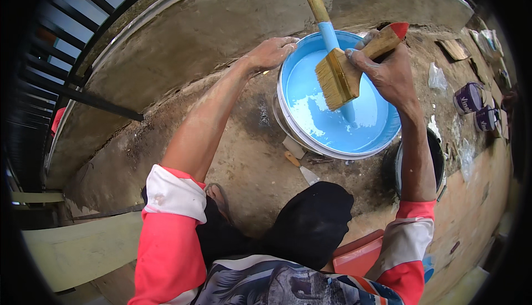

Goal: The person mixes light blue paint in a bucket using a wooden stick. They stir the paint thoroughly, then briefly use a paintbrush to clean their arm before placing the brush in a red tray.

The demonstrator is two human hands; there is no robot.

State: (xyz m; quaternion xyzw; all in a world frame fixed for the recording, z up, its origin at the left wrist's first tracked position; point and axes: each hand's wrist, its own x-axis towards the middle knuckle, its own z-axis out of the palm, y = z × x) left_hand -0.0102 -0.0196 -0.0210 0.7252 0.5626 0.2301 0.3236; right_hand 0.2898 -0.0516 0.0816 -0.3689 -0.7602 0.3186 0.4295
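Up in the centre of the frame, right of the middle, the right hand (392,75) is clasping a wide, pale-bristled brush (344,77), fingers and thumb closing on its red-tipped wooden handle. The brush is hanging over a white-rimmed bucket (334,152) that is holding light blue paint (309,77). A wooden stick (314,0) is leaning down from the top edge, its lower end dipping into the paint; I can't tell whether the thumb is touching it. The left hand (270,54) is reaching to the bucket's upper-left rim, fingers lying there; whether they are gripping, I can't tell. Just below the bucket, a putty knife (309,175) is lying on the ground, and two purple tins (468,98) are sitting at the far right.
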